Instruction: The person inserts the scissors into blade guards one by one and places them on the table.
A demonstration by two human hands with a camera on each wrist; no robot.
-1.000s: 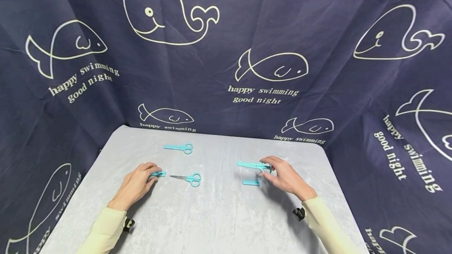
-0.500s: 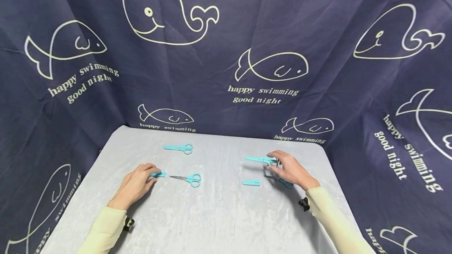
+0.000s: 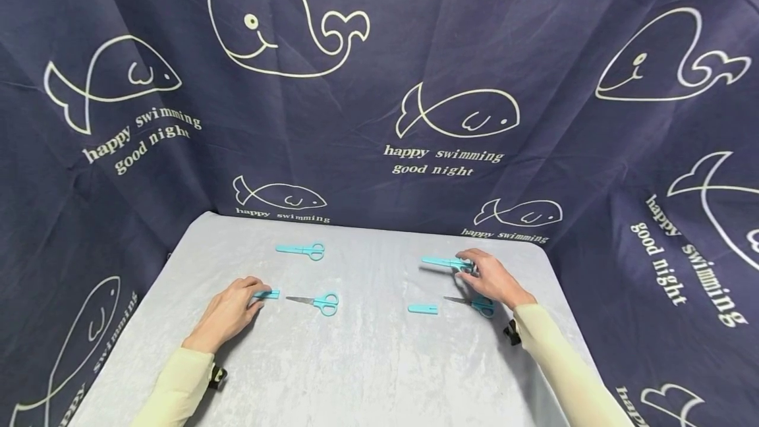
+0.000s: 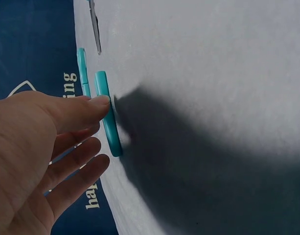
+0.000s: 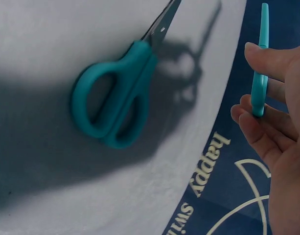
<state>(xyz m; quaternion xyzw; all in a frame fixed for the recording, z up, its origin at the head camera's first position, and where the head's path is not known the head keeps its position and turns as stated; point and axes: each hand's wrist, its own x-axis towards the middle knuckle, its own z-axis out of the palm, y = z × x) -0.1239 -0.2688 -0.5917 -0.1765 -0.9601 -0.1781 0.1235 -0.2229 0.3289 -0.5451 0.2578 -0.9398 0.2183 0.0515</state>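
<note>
In the head view my left hand pinches a turquoise scissors sheath low over the left of the table. Just right of its mouth lies a pair of bare scissors, blades pointing at the sheath. My right hand grips the handles of sheathed scissors; the right wrist view has these scissors between thumb and fingers, raised off the table. Below that hand rests a second bare pair of scissors, blades closed. A loose sheath lies left of its tips.
Another pair of sheathed scissors lies at the back left of the pale cloth-covered table. Dark blue curtains printed with whales and fish enclose the table's back and sides.
My right hand has carried the sheathed scissors to the right and back, uncovering the view of the bare scissors beneath. The left hand and its sheath stay in place.
</note>
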